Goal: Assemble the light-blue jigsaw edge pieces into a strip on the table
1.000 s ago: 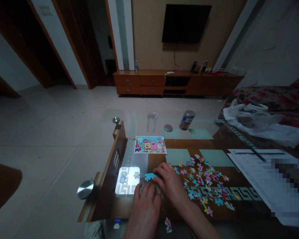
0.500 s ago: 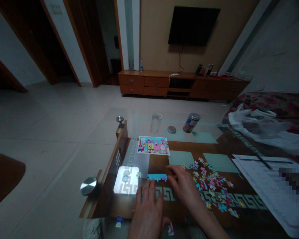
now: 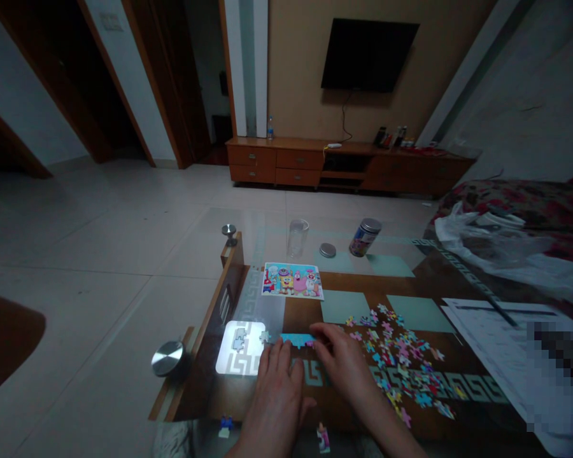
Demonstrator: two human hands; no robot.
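A short blue strip of joined jigsaw pieces (image 3: 295, 340) lies on the glass table, pink at its right end. My left hand (image 3: 279, 381) rests flat, fingers stretched, their tips at the strip's lower left edge. At the strip's right end, the thumb and forefinger of my right hand (image 3: 341, 359) close around its edges and partly hide it. One pale piece (image 3: 265, 336) sits just left of the strip. Farther left, a few joined pale pieces (image 3: 239, 340) lie in a bright white patch. A heap of loose jigsaw pieces (image 3: 405, 350) spreads to the right of my right hand.
Beyond the strip lies a cartoon picture card (image 3: 293, 280). A clear glass (image 3: 297, 238), a metal lid (image 3: 327, 250) and a printed tin (image 3: 365, 237) stand farther back. Paper sheets (image 3: 487, 337) lie at right. Loose pieces (image 3: 323, 437) lie near the front edge.
My right hand has moved slightly left, its thumb and forefinger now over the strip's right end. My left hand has shifted a little left, staying flat beside the strip.
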